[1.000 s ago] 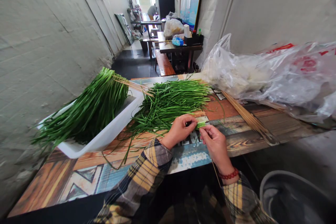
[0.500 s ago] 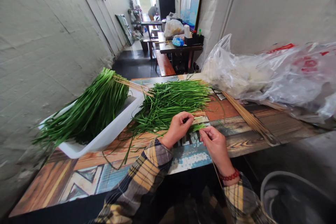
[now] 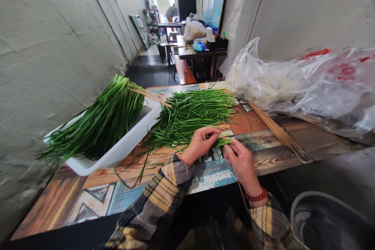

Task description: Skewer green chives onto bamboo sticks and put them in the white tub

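My left hand [image 3: 202, 144] is closed, thumb and fingertips pinched on the pale stem ends of a few garlic chives. Just right of it, my right hand [image 3: 240, 160] is closed on a thin bamboo skewer [image 3: 242, 194], whose length runs down below the palm. The skewer's tip is hidden by the fingers, beside a small green bunch of chive stems [image 3: 223, 141] between both hands. Behind them a loose pile of garlic chives [image 3: 196, 111] lies on the table, stem ends to the right.
At left stands a white tray [image 3: 117, 152] with chives [image 3: 108, 121] heaped in it and several skewers [image 3: 149, 94] across its corner. A bundle of skewers [image 3: 274, 131] and plastic bags [image 3: 299, 82] lie at right. A grey bin [image 3: 307, 199] is below the table [image 3: 137, 203].
My left hand has shifted slightly right, nearer the right hand. The small bunch of chive stems has moved right with it. My right hand has barely moved.
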{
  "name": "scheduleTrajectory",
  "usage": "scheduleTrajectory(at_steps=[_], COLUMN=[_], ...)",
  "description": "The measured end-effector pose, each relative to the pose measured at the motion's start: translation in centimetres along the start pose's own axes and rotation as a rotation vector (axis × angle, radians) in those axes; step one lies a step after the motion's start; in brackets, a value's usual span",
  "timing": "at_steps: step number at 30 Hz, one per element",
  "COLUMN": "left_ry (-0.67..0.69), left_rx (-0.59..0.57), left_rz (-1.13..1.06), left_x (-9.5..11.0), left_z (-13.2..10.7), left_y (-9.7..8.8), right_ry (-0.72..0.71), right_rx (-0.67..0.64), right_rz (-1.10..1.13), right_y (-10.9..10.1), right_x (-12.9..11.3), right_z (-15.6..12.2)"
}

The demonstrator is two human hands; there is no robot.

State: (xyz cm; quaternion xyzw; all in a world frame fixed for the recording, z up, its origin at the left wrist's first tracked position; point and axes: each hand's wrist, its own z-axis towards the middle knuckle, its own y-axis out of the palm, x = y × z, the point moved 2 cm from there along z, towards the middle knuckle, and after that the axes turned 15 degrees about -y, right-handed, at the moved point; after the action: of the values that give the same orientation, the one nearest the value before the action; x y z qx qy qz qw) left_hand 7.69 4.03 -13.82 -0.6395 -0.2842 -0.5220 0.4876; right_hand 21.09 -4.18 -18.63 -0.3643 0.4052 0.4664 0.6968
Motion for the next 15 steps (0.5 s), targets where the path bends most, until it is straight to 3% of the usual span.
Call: scheduleTrajectory(at_steps=[15], left_ry=[0.036], left_rx=[0.009], left_rz=[0.001], left_x=[-0.35], left_z=[0.04], left_y=[0.03], right_ry=[0.026], right_rx=[0.009], right_rz=[0.027], right_y=[0.09], right_x=[-0.36], right_z=[0.03])
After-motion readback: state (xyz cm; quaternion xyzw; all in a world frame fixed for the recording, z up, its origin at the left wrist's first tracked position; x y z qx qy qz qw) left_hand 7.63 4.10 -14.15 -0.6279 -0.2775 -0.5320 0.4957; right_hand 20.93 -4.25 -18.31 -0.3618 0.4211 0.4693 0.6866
